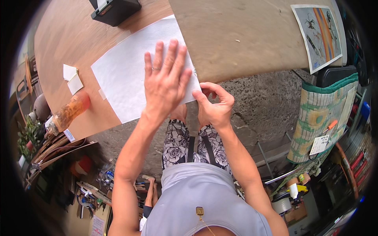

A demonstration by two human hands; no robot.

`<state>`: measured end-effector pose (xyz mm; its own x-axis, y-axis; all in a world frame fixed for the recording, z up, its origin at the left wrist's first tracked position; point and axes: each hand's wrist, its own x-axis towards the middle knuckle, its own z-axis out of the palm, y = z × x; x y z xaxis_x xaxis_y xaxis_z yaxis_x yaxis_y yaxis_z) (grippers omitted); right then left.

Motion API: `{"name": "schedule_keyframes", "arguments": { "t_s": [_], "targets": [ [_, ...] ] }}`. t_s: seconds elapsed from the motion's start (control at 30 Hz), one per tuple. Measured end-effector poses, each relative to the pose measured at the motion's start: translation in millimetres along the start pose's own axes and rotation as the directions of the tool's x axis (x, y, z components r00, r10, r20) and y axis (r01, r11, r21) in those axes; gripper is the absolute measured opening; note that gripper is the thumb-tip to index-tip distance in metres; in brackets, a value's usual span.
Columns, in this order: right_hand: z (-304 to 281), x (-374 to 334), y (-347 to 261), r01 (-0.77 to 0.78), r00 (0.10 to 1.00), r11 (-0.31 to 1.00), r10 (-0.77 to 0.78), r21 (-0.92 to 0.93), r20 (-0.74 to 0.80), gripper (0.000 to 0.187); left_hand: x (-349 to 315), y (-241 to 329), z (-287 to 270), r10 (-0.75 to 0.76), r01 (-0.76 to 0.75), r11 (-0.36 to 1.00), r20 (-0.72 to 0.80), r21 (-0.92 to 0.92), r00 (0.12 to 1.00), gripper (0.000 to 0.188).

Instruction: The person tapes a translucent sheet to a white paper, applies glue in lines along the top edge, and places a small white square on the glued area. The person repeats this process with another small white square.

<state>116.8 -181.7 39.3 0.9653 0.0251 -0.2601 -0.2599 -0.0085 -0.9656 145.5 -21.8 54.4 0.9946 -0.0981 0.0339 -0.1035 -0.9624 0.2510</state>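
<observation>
A large white sheet of paper (122, 74) lies on the brown tabletop (59, 43), its right side running along the seam with a tan-covered surface (244, 39). Flat on the sheet, fingers spread and pointing away from me, rests my left hand (163, 84), with a ring on one finger. My right hand (218, 104) is at the sheet's near right corner, thumb and forefinger pinching its edge; the other fingers curl beneath and are partly hidden. Small pale tape-like strips (102, 94) show at the sheet's left and far edges.
A black box-like holder (116, 11) stands at the far left. Two small white paper pieces (75, 80) and an orange-brown bottle-shaped object (70, 112) are on the left. A printed picture (319, 35) lies far right, above a patterned padded cloth (321, 118). Another person's legs (151, 192) show lower left.
</observation>
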Motion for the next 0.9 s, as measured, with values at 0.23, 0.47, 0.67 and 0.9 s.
{"name": "schedule_keyframes", "arguments": {
  "t_s": [0.23, 0.47, 0.67, 0.9],
  "targets": [
    [-11.9, 9.4, -20.9, -0.051, 0.992, 0.958, 0.080, -0.282, 0.093, 0.022, -36.8, 16.2, -3.1, -0.025, 0.033, 0.997, 0.122, -0.066, 0.992, 0.055],
    [-5.6, 31.4, -53.5, 0.281, 0.954, 0.821, -0.183, -0.497, 0.237, 0.025, -39.1, 16.6, -3.9, -0.027, 0.039, 0.991, 0.094, -0.125, 0.995, 0.057],
    [-3.0, 37.7, -47.2, 0.416, 0.906, 0.679, -0.255, -0.605, 0.337, 0.021, -62.2, 17.0, -13.3, -0.153, 0.167, 0.968, 0.086, -0.190, 0.985, 0.064],
    [-5.2, 30.0, -48.7, 0.514, 0.855, 0.614, -0.308, -0.599, 0.418, 0.024, -166.4, -7.2, -32.6, -0.327, 0.329, 0.943, 0.037, -0.046, 0.944, 0.068]
  ]
}}
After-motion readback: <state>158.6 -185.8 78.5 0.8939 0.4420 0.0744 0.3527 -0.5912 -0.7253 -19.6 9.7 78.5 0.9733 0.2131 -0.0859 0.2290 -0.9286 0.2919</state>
